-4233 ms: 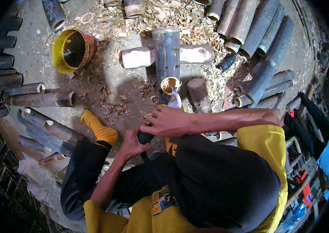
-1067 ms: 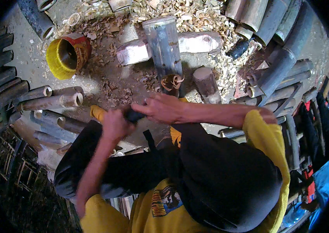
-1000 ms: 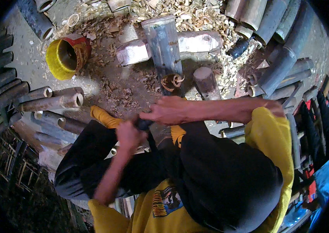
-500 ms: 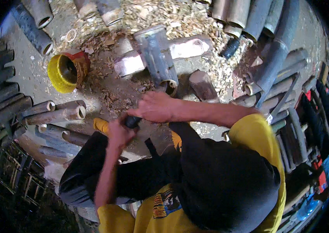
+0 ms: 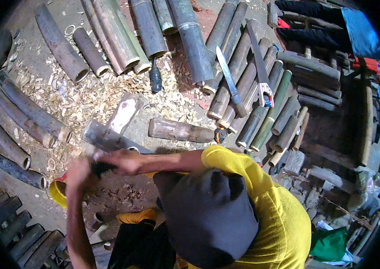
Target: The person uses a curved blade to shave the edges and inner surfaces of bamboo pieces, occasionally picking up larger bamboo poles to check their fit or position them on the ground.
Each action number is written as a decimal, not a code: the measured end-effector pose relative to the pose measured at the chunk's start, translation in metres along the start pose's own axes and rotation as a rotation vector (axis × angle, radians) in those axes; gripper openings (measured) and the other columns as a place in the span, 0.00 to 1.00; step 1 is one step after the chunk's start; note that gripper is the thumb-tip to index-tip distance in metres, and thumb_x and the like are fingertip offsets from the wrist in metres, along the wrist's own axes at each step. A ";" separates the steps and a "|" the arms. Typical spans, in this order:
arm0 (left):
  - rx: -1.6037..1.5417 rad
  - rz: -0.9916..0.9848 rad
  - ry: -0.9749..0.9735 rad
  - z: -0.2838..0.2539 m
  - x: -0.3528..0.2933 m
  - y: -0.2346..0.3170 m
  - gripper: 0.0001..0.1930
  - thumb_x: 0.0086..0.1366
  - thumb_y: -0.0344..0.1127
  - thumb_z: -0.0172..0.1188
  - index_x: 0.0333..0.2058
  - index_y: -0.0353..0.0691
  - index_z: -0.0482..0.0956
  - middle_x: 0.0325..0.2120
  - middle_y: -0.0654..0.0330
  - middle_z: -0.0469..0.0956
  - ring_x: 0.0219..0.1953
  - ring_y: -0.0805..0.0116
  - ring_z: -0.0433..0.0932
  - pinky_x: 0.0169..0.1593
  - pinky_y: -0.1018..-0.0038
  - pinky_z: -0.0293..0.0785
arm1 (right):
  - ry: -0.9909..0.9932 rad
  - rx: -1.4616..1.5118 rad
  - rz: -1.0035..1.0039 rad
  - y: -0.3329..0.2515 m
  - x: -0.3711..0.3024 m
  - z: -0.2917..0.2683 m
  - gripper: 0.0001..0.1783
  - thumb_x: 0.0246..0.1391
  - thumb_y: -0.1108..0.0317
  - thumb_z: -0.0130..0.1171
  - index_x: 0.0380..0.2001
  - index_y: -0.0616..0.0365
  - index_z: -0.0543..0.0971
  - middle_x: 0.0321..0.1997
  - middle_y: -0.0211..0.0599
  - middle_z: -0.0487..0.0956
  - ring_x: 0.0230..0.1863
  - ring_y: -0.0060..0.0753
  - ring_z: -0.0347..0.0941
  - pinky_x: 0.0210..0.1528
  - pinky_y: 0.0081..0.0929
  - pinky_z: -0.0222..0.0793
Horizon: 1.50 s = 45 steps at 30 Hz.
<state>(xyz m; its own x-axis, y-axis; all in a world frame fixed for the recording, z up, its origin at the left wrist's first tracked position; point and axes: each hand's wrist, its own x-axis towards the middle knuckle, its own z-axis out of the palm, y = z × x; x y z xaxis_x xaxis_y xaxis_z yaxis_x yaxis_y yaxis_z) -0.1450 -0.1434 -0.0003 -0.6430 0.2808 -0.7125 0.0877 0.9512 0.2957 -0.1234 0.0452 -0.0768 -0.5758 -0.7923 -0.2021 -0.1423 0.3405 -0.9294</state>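
Observation:
My left hand (image 5: 78,174), blurred by motion, is closed round a short black cylindrical thing (image 5: 102,168). My right hand (image 5: 127,161) reaches across from the right, its fingers closed at the other side of the same thing. Its exact kind is hidden by the fingers. Just beyond my hands a thick grey bamboo tube (image 5: 109,136) lies aslant against a pale-topped wooden block (image 5: 125,112). A yellow and red container (image 5: 58,193) sits beside my left wrist.
A short wooden log (image 5: 181,130) lies right of the tube. A long knife (image 5: 228,74) and a handsaw (image 5: 260,67) rest on bamboo pieces at the right. Wood chips (image 5: 77,96) cover the floor; bamboo tubes (image 5: 192,40) lie around it. A black bulb-shaped thing (image 5: 155,78) stands farther off.
The view has swung to the right, bringing the knife and saw fully in. Both hands stay together on the black thing and now appear farther left, near the yellow container.

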 end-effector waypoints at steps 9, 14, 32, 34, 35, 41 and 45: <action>-1.895 -0.632 0.770 0.142 -0.152 0.043 0.12 0.50 0.40 0.59 0.28 0.38 0.71 0.18 0.65 0.69 0.20 0.74 0.68 0.25 0.77 0.65 | 0.394 0.051 -0.298 -0.080 0.005 -0.054 0.23 0.36 0.75 0.57 0.42 0.64 0.71 0.35 0.45 0.72 0.38 0.41 0.70 0.39 0.33 0.67; -2.267 -0.451 1.274 0.120 -0.119 -0.001 0.16 0.55 0.45 0.52 0.35 0.37 0.71 0.25 0.61 0.72 0.24 0.71 0.71 0.28 0.76 0.69 | 0.082 -0.112 -0.022 -0.038 -0.012 -0.045 0.21 0.39 0.77 0.53 0.43 0.61 0.72 0.34 0.42 0.75 0.34 0.34 0.73 0.38 0.27 0.69; -1.995 -0.312 1.496 0.131 -0.042 0.064 0.15 0.59 0.48 0.49 0.28 0.41 0.71 0.21 0.63 0.72 0.19 0.72 0.69 0.22 0.77 0.66 | 0.088 0.454 0.307 -0.062 -0.028 -0.086 0.25 0.48 0.66 0.57 0.50 0.61 0.67 0.39 0.33 0.73 0.41 0.25 0.69 0.44 0.23 0.65; -1.654 -0.559 1.192 0.096 -0.031 0.114 0.17 0.57 0.41 0.54 0.39 0.35 0.65 0.27 0.60 0.72 0.27 0.70 0.72 0.31 0.72 0.70 | -0.088 0.624 0.320 -0.081 -0.022 -0.082 0.34 0.48 0.57 0.58 0.56 0.58 0.59 0.49 0.37 0.69 0.48 0.29 0.66 0.52 0.29 0.62; -1.530 -0.348 1.102 0.084 -0.033 0.126 0.25 0.54 0.40 0.59 0.45 0.34 0.60 0.36 0.55 0.70 0.38 0.65 0.70 0.43 0.65 0.68 | -0.108 0.690 0.297 -0.089 -0.019 -0.075 0.32 0.49 0.62 0.57 0.56 0.58 0.59 0.49 0.39 0.70 0.48 0.28 0.67 0.52 0.30 0.62; -1.369 -0.009 0.872 0.115 -0.041 0.162 0.40 0.48 0.47 0.63 0.54 0.32 0.55 0.42 0.52 0.67 0.43 0.61 0.68 0.48 0.67 0.64 | 0.299 0.485 0.541 -0.039 -0.092 -0.075 0.26 0.48 0.70 0.56 0.50 0.63 0.63 0.34 0.38 0.75 0.36 0.22 0.71 0.40 0.24 0.68; -2.146 -0.063 0.214 0.134 -0.012 0.140 0.25 0.52 0.46 0.61 0.44 0.35 0.68 0.35 0.58 0.72 0.36 0.69 0.71 0.43 0.74 0.67 | 0.040 -0.004 0.443 -0.014 -0.127 -0.057 0.27 0.41 0.69 0.60 0.48 0.53 0.68 0.32 0.42 0.75 0.32 0.33 0.72 0.35 0.30 0.68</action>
<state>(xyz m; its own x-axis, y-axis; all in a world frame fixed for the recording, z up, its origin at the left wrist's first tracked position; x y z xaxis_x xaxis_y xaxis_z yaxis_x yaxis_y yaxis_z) -0.0233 0.0032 -0.0361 -0.6766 0.1023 -0.7292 -0.5975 -0.6550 0.4626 -0.0938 0.1701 -0.0205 -0.6123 -0.5496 -0.5683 0.1218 0.6447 -0.7547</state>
